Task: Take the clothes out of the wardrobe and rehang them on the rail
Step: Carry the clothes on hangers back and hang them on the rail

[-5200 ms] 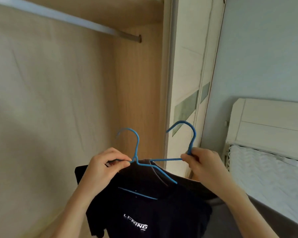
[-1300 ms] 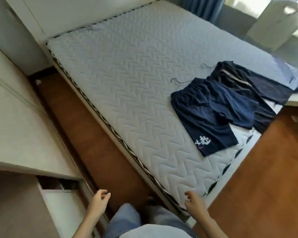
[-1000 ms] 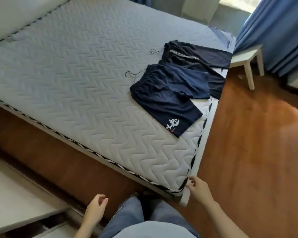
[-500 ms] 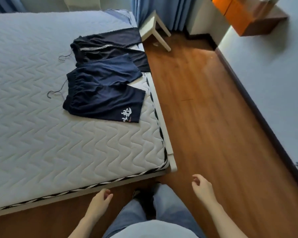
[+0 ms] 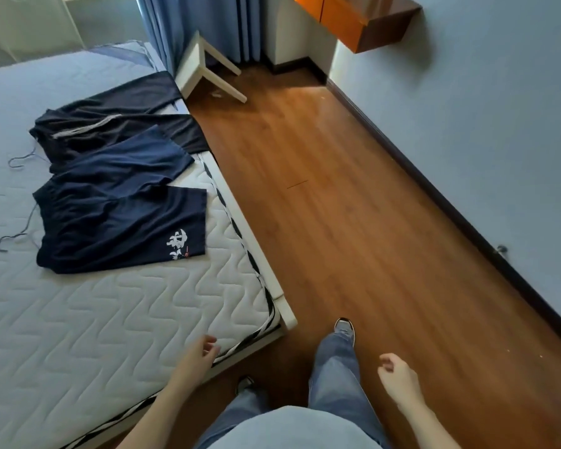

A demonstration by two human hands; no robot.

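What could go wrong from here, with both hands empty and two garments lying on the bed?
The navy shorts lie partly over the dark trousers, so pulling the trousers first could drag the shorts off the mattress. The bed frame corner juts out beside the leading foot; a knock or trip seems possible.

The person wears loose, faded blue denim jeans [image 5: 334,377] whose wide legs fall over the shoes. A pale blue-grey fabric shirt [image 5: 292,429] shows only as a rounded front at the bottom edge. The left grip [image 5: 198,354] and right grip [image 5: 399,377] are bare, as are both forearms [image 5: 162,406]. The forward grey trainer [image 5: 344,328] has a dark toe and perhaps pale laces; the other shoe [image 5: 245,382] is mostly hidden.
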